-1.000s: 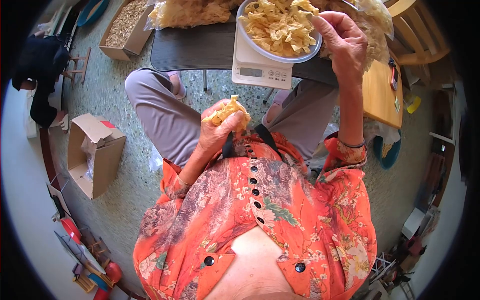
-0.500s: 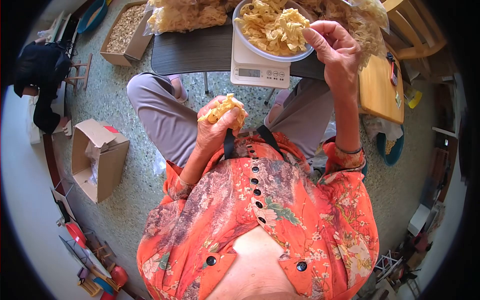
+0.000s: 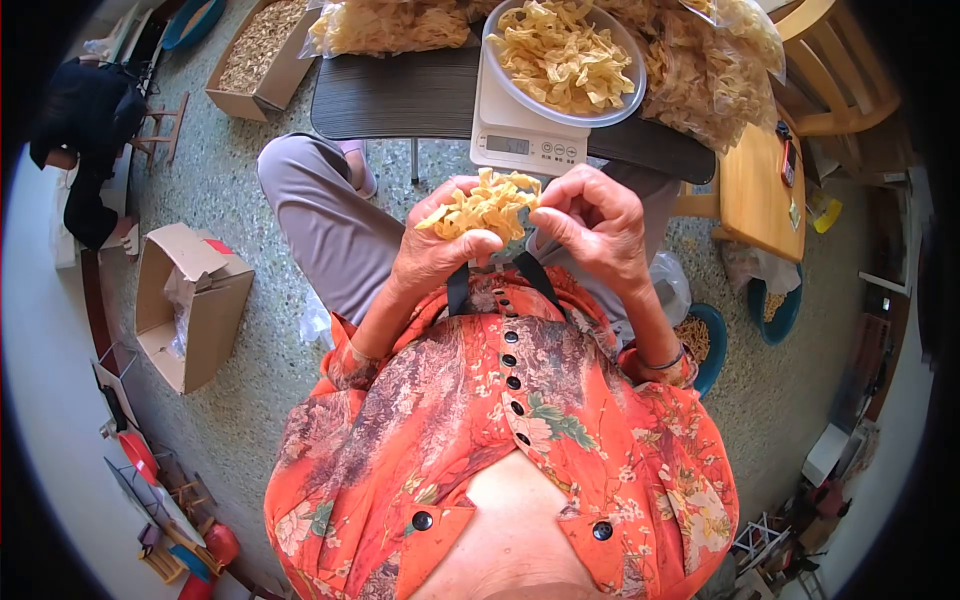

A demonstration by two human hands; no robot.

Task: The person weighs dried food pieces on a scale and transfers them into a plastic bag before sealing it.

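Observation:
A loose clump of dried yellow strips (image 3: 487,207) sits in my left hand (image 3: 432,252), its fingers wrapped underneath and the thumb across the near side. My right hand (image 3: 603,222) is closed in a pinch at the clump's right edge; the thumb and forefinger touch strips there. Beyond both hands, a white kitchen scale (image 3: 530,150) carries a clear plastic bowl (image 3: 637,95) heaped with the same yellow pieces (image 3: 565,58). The scale's small display is lit, but its digits are hard to read.
Plastic bags of dried strips (image 3: 390,30) lie on the dark table (image 3: 390,95), with more bags (image 3: 705,75) at its right. A wooden stool (image 3: 765,200) stands right, near teal basins (image 3: 712,350). Cardboard boxes (image 3: 215,320) and another person (image 3: 90,150) are at left.
My right hand has come down from the bowl's rim to the clump in my left hand. The left hand has risen slightly and turned, showing more of the strips.

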